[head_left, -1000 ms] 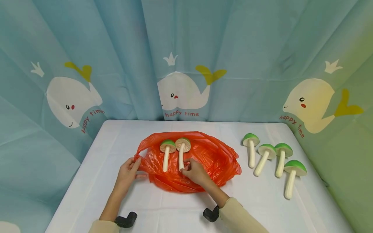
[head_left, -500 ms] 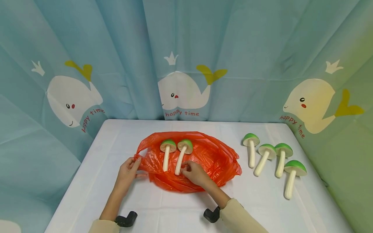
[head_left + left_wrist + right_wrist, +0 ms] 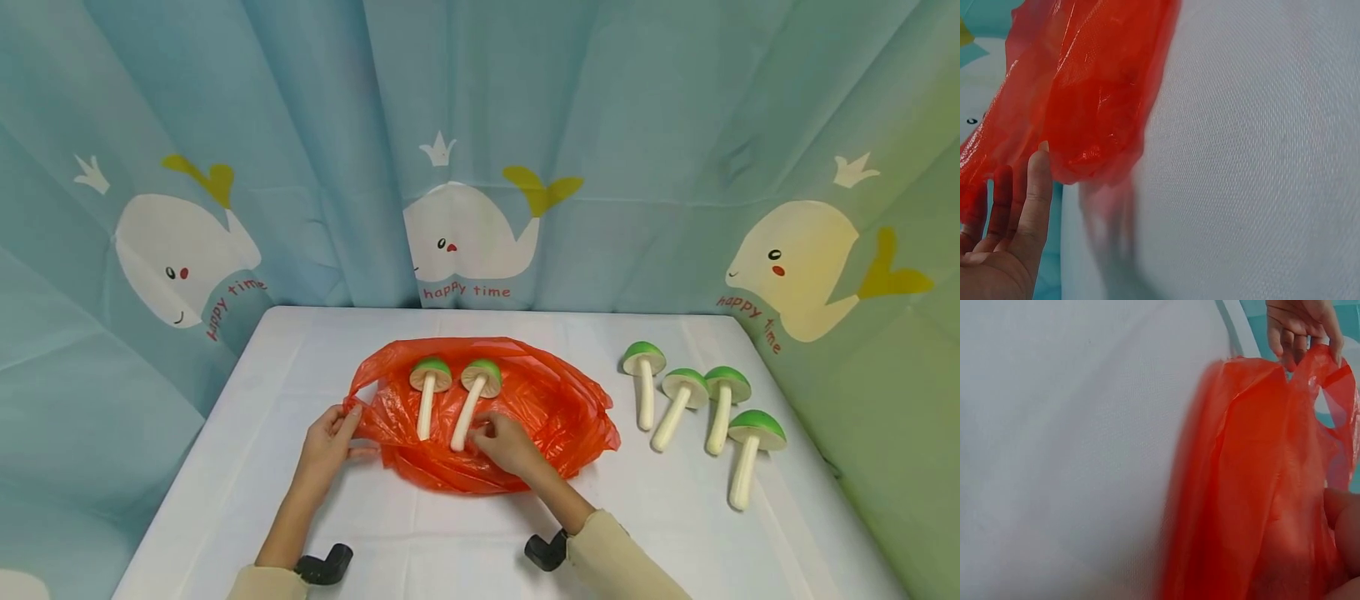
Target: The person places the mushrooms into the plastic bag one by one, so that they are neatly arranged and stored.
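Observation:
My left hand (image 3: 325,446) pinches the left edge of a red plastic bag (image 3: 555,404) that lies spread on the table. In the left wrist view this hand (image 3: 1013,231) shows at lower left, some of its fingers behind the thin film. Two toy mushrooms with green caps and pale stems lie on the bag: a left mushroom (image 3: 426,408) and a tilted right mushroom (image 3: 468,412). My right hand (image 3: 506,442) is over the bag's middle, fingers loosely bent, fingertips right beside the tilted mushroom's stem. In the right wrist view only part of its fingers (image 3: 1347,525) shows.
Several more green-capped mushrooms lie at the table's right side, the nearest mushroom (image 3: 750,454) closest to the front. A white cloth covers the table (image 3: 420,542). Behind it hangs a blue curtain (image 3: 637,150) printed with whales.
The right mushroom has tilted, its cap shifting right and its stem end left and nearer. My right fingers have moved from its stem end to just beside it. The left hand stays put.

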A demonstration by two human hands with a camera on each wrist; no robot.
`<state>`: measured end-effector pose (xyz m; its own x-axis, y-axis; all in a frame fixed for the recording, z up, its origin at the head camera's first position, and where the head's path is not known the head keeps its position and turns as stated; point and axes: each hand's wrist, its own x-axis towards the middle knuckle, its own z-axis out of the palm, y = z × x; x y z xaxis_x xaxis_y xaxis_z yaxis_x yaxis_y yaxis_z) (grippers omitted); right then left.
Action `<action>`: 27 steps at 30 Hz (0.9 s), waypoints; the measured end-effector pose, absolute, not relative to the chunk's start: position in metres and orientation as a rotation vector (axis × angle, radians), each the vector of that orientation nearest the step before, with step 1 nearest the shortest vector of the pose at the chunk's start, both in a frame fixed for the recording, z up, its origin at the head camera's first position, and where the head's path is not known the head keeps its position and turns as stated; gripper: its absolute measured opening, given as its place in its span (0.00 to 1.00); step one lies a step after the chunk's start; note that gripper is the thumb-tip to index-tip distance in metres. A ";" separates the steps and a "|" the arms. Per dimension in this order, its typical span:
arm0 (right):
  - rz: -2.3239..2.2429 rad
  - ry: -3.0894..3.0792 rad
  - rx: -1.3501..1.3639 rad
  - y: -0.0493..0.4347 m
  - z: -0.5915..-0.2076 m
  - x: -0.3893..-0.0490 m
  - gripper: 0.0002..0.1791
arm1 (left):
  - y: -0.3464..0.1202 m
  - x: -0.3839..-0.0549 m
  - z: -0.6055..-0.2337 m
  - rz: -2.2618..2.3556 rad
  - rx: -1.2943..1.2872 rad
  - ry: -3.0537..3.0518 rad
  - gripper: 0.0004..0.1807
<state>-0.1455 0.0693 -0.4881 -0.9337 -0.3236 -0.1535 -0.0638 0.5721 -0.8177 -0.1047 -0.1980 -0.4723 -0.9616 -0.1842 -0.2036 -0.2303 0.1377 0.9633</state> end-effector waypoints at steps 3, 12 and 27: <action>-1.284 2.548 -0.231 0.067 -0.490 -0.150 0.19 | -0.198 -0.105 -0.473 1.994 -0.425 2.339 0.26; -1.319 2.545 -0.131 0.056 -0.493 -0.165 0.14 | -0.195 -0.104 -0.472 2.011 -0.415 2.325 0.24; -1.366 2.630 -0.240 0.046 -0.494 -0.166 0.06 | -0.196 -0.102 -0.471 2.012 -0.434 2.334 0.24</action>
<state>-0.1660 0.0460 -0.4941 -0.9730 -0.2186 -0.0741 -0.0651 0.5679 -0.8205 -0.1020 -0.1964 -0.4714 -0.9607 -0.1899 -0.2027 -0.2285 0.1256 0.9654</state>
